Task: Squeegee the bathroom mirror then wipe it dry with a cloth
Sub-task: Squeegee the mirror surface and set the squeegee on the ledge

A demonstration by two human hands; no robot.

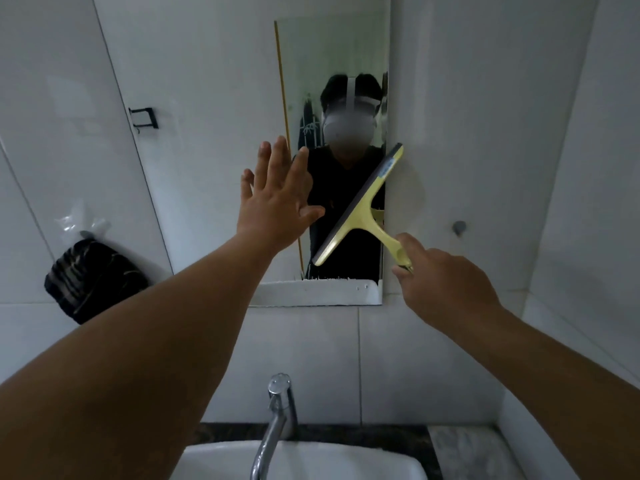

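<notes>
I grip the squeegee (pixel 360 206) in my right hand (pixel 446 285), blade slanted on the mirror (pixel 332 64); left hand (pixel 277 202) fingers spread wide against the glass

White glossy tiled walls (pixel 485 98) all round, dim cool light, room corner at right. Black wall bracket (pixel 144 117) on left wall; below it a dark striped cloth bundle (pixel 93 280) hanging with clear plastic (pixel 74 220) above. Small grey wall peg (pixel 460 227) at right. Chrome faucet (pixel 275 417) over white sink basin (pixel 311 462), dark stone counter strip (pixel 381 433) behind it, pale marble slab (pixel 467 452) beside.
</notes>
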